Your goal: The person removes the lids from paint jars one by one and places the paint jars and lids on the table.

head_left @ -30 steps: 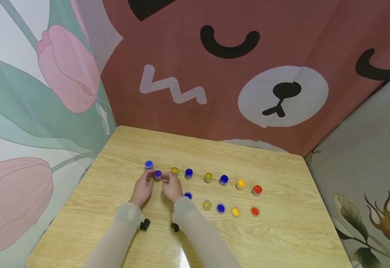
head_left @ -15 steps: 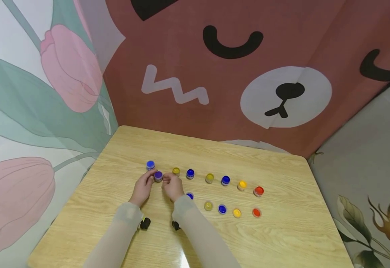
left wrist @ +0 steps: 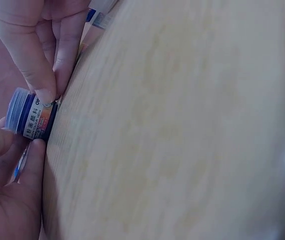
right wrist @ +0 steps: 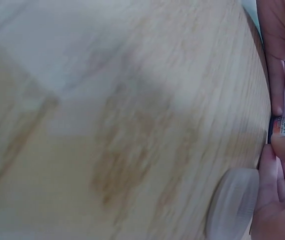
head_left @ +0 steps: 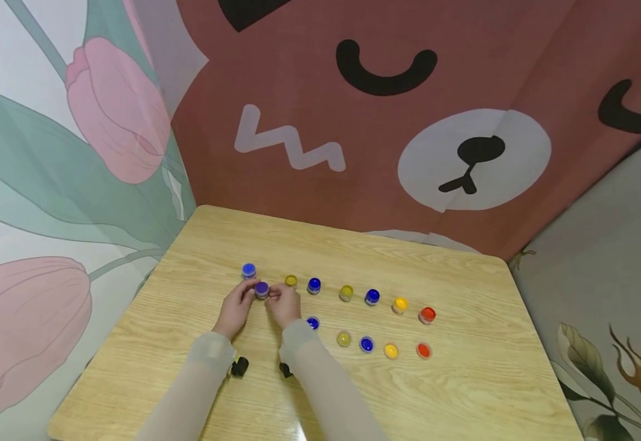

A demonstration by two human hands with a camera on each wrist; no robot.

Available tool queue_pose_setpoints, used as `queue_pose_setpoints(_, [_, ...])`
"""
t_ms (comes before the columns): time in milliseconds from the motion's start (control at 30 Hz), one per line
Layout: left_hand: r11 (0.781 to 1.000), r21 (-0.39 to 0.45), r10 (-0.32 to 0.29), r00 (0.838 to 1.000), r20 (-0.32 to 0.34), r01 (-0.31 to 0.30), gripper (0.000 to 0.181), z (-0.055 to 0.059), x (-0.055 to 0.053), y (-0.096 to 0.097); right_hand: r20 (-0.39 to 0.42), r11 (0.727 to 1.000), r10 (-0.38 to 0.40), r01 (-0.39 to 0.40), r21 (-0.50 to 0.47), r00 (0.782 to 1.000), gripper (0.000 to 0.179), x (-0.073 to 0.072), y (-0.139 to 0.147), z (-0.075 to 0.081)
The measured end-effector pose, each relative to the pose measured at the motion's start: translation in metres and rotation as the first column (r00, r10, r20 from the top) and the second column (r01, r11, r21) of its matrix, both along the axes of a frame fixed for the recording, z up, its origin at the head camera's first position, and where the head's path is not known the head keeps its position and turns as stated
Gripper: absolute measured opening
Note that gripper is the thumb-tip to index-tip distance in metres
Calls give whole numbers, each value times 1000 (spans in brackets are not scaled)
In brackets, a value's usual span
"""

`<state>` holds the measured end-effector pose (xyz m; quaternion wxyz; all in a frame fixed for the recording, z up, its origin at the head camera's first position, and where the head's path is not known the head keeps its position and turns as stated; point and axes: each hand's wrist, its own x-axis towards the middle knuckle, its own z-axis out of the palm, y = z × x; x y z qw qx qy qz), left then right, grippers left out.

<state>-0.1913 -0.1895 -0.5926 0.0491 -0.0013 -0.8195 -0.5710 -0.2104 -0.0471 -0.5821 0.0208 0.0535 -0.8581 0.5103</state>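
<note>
A small purple paint jar [head_left: 262, 290] stands at the left of the table between my two hands. Its printed label and ribbed clear lid show in the left wrist view, where the jar [left wrist: 36, 117] appears sideways. My left hand [head_left: 236, 309] holds it from the left, with fingers and thumb round its side. From the other side my right hand [head_left: 285, 305] pinches it; the thumb tip lies on the label. Just behind stands a lighter blue jar [head_left: 249, 271]. A ribbed translucent lid [right wrist: 233, 204] lies by the right hand in the right wrist view.
To the right runs a back row of open paint jars, among them olive [head_left: 291, 281], dark blue [head_left: 314, 285] and red [head_left: 427, 315]. Flat paint-stained lids, such as a yellow one [head_left: 390, 351], lie in front of them. A printed curtain [head_left: 298, 202] hangs behind the wooden table [head_left: 463, 392].
My right fingertips have closed in on the purple jar from the right. The left hand stays at its side, and the head view has shifted slightly.
</note>
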Motion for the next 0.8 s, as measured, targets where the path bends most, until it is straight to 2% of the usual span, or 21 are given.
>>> queue_pose_setpoints(167, [1000,-11,10,1000,-14,-10,29,-1,1,1,12,1000,-29,29,6,1000,18,-1,-2,-1])
queue_pose_setpoints(267, [1000,10,4,1000,2,-4,28,-3,0,-1,16,999,-41,41,-2,999,16,-1,-3,-1])
queue_pose_setpoints(400, [999,28,-26,1000,18,25,31,-4,-1,-3,19,999,-54,54,1,998,15,-1,-4,-1])
queue_pose_setpoints(567, [998,7,-63,998,27,62,37,0,-1,-5,9,999,-54,53,2,999,15,0,-5,0])
queue_pose_setpoints(800, [999,9,-54,997,50,54,33,0,0,-6,23,999,-47,48,-4,999,15,-1,-4,-4])
